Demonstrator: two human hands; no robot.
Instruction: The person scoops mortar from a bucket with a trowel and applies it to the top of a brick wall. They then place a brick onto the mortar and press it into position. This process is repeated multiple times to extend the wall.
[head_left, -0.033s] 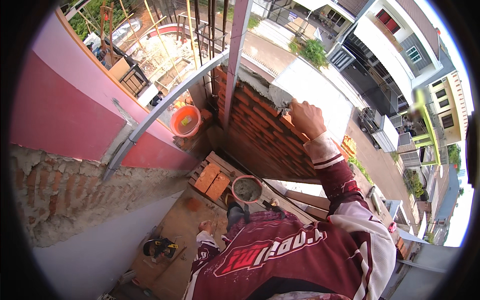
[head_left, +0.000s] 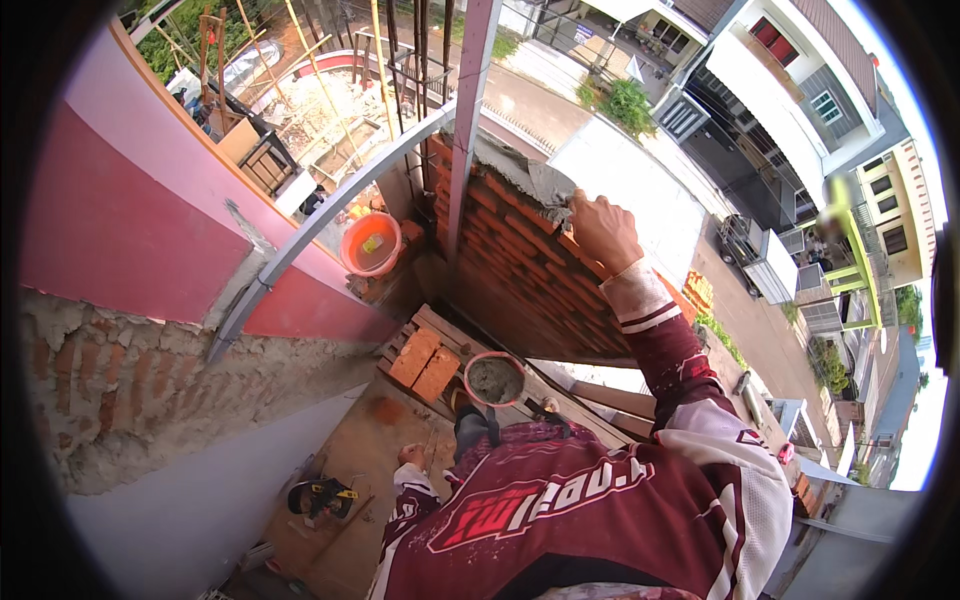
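At the top of an unfinished brick wall (head_left: 510,235), my right hand (head_left: 606,234) is closed, apparently round the handle of a trowel (head_left: 551,187). The handle is hidden by my fingers. The grey blade lies against wet mortar (head_left: 505,160) along the wall's top edge. My left hand (head_left: 411,455) hangs low beside my body, its fingers loosely apart, and nothing shows in it. A round tub of grey mortar (head_left: 495,379) stands on planks below the wall, beside orange bricks (head_left: 424,364).
An orange bucket (head_left: 371,244) sits in the corner past a grey metal post (head_left: 470,120). A curved metal bar (head_left: 330,205) crosses to the pink wall (head_left: 150,190) at left. Black and yellow gear (head_left: 322,497) lies on the board floor. Beyond the brick wall, the street is far below.
My right hand and the trowel have shifted slightly left along the wall's top edge. The left hand has barely moved.
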